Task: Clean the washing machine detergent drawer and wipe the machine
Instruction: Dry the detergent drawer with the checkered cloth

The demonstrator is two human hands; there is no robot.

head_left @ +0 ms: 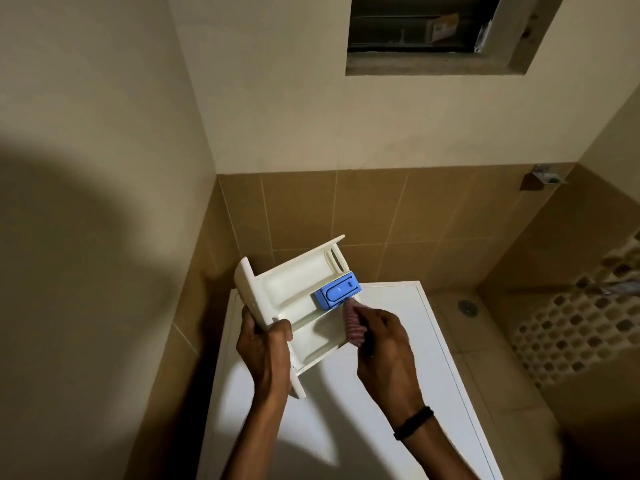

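The white detergent drawer (294, 289) is out of the machine and held in the air above the white washing machine top (398, 341). A blue insert (337, 292) sits in its middle compartment. My left hand (265, 351) grips the drawer by its front panel, thumb hooked over the edge. My right hand (384, 344) holds a bunched pink-and-white cloth (353, 323) and presses it against the drawer's right side, just below the blue insert.
The machine stands in a corner with brown wall tiles (311, 209) behind and to the left. A tiled floor with a round drain (467, 307) lies to the right. A dark window recess (426, 29) is high on the back wall.
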